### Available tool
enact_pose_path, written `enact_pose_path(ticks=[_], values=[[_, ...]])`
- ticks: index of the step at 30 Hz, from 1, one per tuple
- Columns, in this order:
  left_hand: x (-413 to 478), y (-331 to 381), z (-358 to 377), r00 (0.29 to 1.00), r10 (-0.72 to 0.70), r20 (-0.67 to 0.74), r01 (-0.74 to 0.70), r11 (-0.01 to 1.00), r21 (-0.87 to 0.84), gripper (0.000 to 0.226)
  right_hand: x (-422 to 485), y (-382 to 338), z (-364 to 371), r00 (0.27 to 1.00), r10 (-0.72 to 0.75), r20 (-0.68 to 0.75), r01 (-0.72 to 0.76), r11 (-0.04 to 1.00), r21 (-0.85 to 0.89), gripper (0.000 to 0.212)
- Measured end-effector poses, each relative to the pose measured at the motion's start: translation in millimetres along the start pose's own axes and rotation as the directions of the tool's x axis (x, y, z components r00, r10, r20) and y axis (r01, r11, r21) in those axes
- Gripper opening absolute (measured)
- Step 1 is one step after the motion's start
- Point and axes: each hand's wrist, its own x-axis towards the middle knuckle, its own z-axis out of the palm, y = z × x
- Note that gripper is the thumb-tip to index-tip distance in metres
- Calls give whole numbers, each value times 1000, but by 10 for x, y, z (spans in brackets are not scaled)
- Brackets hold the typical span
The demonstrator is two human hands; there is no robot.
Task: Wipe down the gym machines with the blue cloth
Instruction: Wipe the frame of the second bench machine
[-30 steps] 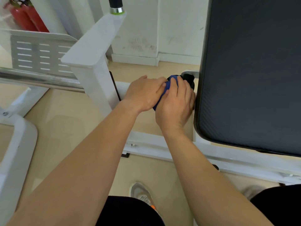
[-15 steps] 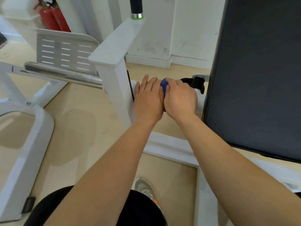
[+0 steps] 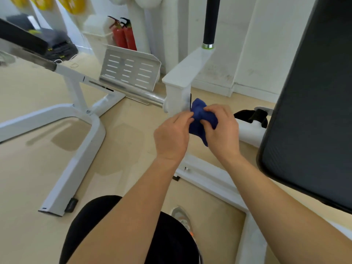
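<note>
The cloth (image 3: 200, 116) is deep blue against the glossy white machine frame (image 3: 178, 86), whose upright grip (image 3: 211, 20) is black with a bright green ring (image 3: 207, 47) at its base, and the big pad (image 3: 314, 111) on the right is black with a fine woven-looking grain. A silver metal plate (image 3: 129, 70) carries 3 columns of pale horizontal slots, and behind it stand 2 red fire extinguishers (image 3: 123, 38) with black tops. The floor (image 3: 28, 178) is plain beige, the shorts (image 3: 91, 216) black, the shoe (image 3: 182, 216) grey with an orange streak, and blurred yellow shapes (image 3: 72, 4) hang at the top left.
</note>
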Motion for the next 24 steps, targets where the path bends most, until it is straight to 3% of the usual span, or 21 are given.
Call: enact_pose_path(ticks=[5,9,13,16,20,24], values=[[167,-210,-168,984,-100,-146,83,989,-119,9,142,-253,297,996,9,-86,-2,997,75,26],[233,-262,21,963,-193,-187,186,981,-53,11,103,-76,494,995,104,3,-104,993,62,27],[106,-229,175,927,-367,-74,341,909,-240,14,24,-42,509,970,200,140,-230,940,252,33],[-39,-142,212,924,-379,-54,344,884,-316,23,16,-120,492,973,187,137,-227,880,418,31],[-115,-130,298,940,-341,21,329,889,-319,43,90,-131,542,972,172,161,-224,890,396,51],[-130,-106,439,933,-349,90,360,899,-251,61,97,-90,575,969,140,206,-210,902,376,49]])
